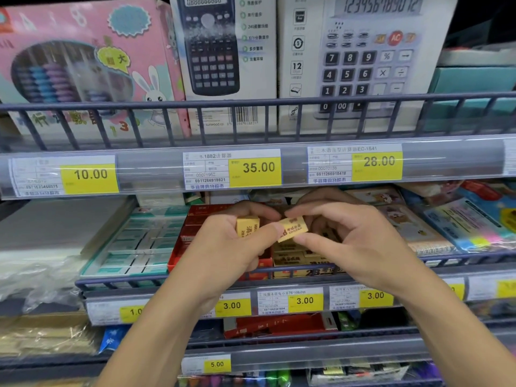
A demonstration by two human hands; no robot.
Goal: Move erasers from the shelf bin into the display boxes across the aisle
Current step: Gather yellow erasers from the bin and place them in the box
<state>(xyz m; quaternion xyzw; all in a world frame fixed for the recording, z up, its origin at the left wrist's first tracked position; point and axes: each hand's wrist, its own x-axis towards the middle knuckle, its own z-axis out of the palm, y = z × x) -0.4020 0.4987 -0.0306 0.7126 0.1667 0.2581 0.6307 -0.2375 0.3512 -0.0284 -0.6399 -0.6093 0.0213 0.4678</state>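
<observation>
Head view: my left hand (pixel 237 241) grips one yellow eraser (pixel 247 225); right hand (pixel 351 241) pinches a second eraser (pixel 293 229) by its short ends, over the shelf bin (pixel 178 261). Small, light, firm, probably slick wrappers; pinch flat faces.

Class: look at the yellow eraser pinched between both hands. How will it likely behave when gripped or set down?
The yellow eraser is a small flat-sided block, so it probably won't roll. The right hand and left hand hold it with fingertips alone, suggesting it is light. Its printed wrapper may be slightly slippery.
</observation>
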